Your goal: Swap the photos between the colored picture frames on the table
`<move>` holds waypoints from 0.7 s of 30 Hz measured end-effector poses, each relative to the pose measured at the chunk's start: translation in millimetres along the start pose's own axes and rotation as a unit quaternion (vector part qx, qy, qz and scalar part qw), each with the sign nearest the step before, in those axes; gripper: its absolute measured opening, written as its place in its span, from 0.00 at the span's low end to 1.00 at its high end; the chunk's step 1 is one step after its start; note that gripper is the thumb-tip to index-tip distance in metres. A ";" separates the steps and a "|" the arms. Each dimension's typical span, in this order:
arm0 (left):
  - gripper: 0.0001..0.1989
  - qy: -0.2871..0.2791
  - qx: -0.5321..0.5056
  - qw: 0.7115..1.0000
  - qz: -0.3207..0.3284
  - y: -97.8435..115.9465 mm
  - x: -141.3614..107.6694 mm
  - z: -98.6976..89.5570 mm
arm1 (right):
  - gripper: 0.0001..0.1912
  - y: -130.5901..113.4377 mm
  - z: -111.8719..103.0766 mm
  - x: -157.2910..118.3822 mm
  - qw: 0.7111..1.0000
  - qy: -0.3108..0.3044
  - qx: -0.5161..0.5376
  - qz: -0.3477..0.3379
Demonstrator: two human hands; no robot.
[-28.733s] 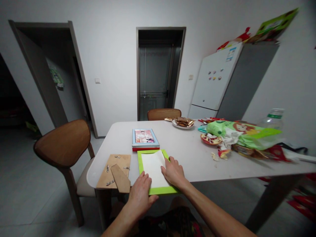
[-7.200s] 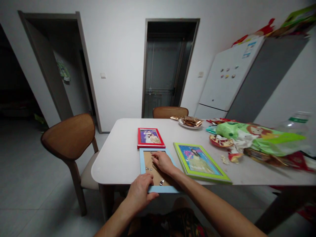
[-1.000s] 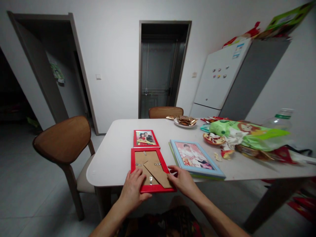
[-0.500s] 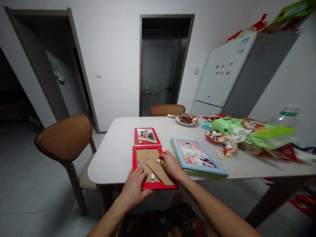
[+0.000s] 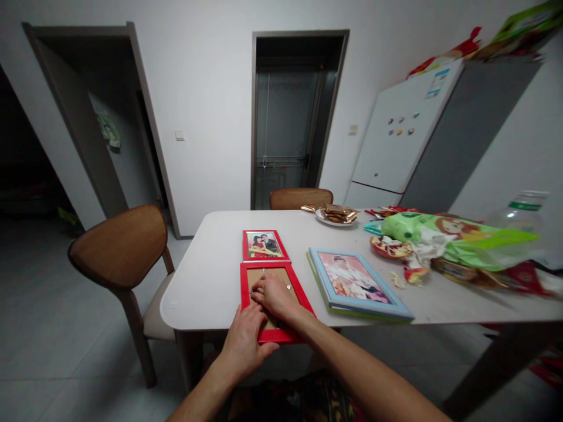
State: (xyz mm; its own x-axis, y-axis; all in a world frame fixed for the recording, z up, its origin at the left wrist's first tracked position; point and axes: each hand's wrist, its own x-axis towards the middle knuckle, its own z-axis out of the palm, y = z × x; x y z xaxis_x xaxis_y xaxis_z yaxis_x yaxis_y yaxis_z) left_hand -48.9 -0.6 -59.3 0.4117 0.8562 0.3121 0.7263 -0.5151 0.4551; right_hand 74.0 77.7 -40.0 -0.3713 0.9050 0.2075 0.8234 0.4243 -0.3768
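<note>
A red picture frame (image 5: 281, 336) lies face down at the table's front edge, its brown backing board (image 5: 280, 274) showing. My left hand (image 5: 247, 339) grips its lower left corner, fingers over the rim and thumb along the front edge. Across the board reaches my right hand (image 5: 276, 298), its fingertips pinched together at the left metal clip, which they hide. A small metal clip (image 5: 289, 287) at the right side of the board is visible. Just beyond, touching or nearly touching, a second red frame (image 5: 266, 246) lies face up with a photo of two people.
To the right lies a stack with a light blue picture frame (image 5: 356, 281) on top. Farther right are a green bag (image 5: 461, 237), a cut pomegranate (image 5: 389, 246) and a plate of wrapped snacks (image 5: 336, 215). A wooden chair (image 5: 121, 249) stands left of the white table (image 5: 197, 275).
My right hand has moved left across the backing board, from the right clip to the left one. The board's stand now lies beneath my hand. My left hand keeps its place on the frame.
</note>
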 end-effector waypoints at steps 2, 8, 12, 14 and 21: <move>0.22 -0.001 -0.004 1.000 -0.001 0.9 -0.2 -1.5 | 0.12 -2.1 2.6 4.1 0.999 0.009 -0.016 0.029; 0.20 -0.012 -0.007 1.000 -0.008 0.6 -1.6 -2.3 | 0.14 5.9 5.0 8.0 0.995 0.058 -0.057 0.051; 0.22 -0.023 -0.006 1.000 -0.006 -1.6 -1.9 -1.2 | 0.16 15.8 0.9 10.9 0.986 0.076 -0.099 0.111; 0.22 -0.024 -0.004 1.000 -0.006 -1.4 -1.8 -2.1 | 0.14 18.7 -0.7 11.8 0.987 0.051 -0.106 0.112; 0.20 -0.021 -0.002 1.000 -0.003 0.5 -1.8 -4.9 | 0.15 18.8 0.8 13.9 0.989 0.056 -0.098 0.098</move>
State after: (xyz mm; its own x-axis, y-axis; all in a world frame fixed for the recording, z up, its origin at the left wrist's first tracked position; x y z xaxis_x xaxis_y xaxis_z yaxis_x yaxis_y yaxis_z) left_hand -51.9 -2.5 -55.5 0.4295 0.8602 0.2748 0.7267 -0.5099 0.4604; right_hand 84.0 98.3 -44.8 -0.1560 0.9556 0.2501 0.9464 0.2171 -0.2392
